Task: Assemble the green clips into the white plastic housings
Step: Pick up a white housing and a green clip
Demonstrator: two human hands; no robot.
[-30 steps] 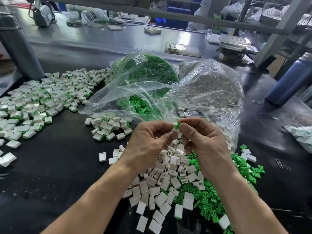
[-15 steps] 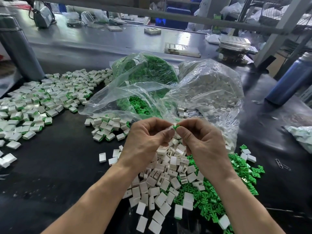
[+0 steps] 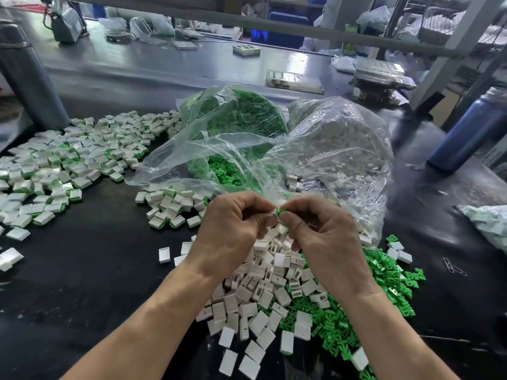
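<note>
The left hand [image 3: 233, 231] and right hand [image 3: 323, 237] meet fingertip to fingertip, pinching one green clip [image 3: 279, 212], seemingly to press it into a housing; loose housings [image 3: 263, 294] lie at six o'clock.

Glossy clear plastic bag [image 3: 323, 149]

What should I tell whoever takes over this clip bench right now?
Left hand and right hand together pinch one green clip, fingers curled; any housing there is hidden.
Loose white housings and green clips lie piled below the hands; the bags behind hold more.
Done: finished pieces spread at left, a small batch nearer.
Left: seat this clip, then work through the piles.
</note>
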